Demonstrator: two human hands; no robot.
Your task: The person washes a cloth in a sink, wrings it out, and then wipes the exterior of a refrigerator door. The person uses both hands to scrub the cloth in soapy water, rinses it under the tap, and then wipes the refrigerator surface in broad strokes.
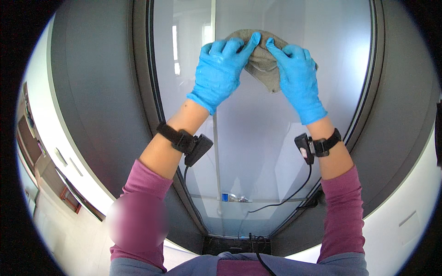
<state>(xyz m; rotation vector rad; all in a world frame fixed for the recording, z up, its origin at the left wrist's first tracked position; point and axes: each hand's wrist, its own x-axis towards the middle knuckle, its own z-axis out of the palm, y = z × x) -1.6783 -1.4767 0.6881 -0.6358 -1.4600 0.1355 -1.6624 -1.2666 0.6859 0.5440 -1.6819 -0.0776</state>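
A grey-brown cloth [266, 65] lies bunched against a glossy, translucent glass panel [252, 117] near the top of the view. My left hand [220, 74], in a blue disposable glove, grips the left side of this cloth with fingers curled and the thumb across it. On the other side, my right hand [299, 81], gloved the same way, holds the cloth's right part. The two thumbs point towards each other, a little apart. One cloth corner hangs down between my hands. My fingertips are partly hidden in the folds.
A dark frame [141, 69] with black seals borders the glass. Dark grey panels [93, 86] flank it on both sides. Black cables [281, 204] trail from the devices [198, 150] strapped on my wrists. Small items [236, 197] show low in the glass. White cabinetry [74, 165] stands left.
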